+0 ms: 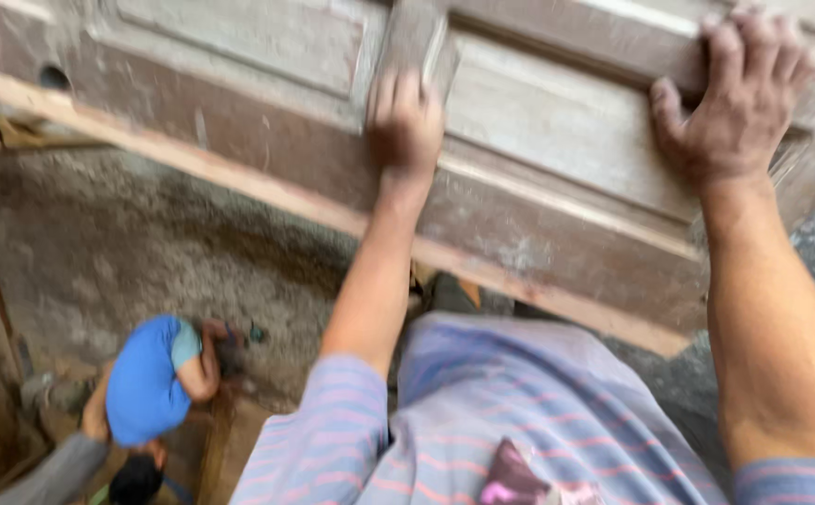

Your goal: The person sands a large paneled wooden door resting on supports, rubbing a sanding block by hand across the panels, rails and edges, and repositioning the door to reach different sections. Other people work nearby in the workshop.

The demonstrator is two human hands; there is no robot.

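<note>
Wood, worn and dusty with a greyish-brown faded finish, makes up the panelled door (557, 178) that fills the upper part of the view and sits up in front of the person's chest, above the striped shirt (510, 421). Its long axis runs slantwise across the picture, from the upper left down toward the lower right, and its pale bare lower edge follows the same slope; the end with a round hole (52, 77) points to the upper left. The left hand (406, 126) lies with fingers together and stretched flat against the door's upright middle rail, seemingly pressing to steady the face rather than gripping it. The right hand (739, 98) is curled over a raised cross rail near the right end, fingers hooked on top and thumb down the side, so it is clamped on the door; that hold looks placed to carry weight and keep the slab from sliding. Both arms reach up and forward, which suits a heavy panel balanced with its broad face toward the person. Below, on the rough concrete floor (146, 243), another person in a blue shirt (146, 379) crouches well apart from the door, beside some boards (230, 440).
</note>
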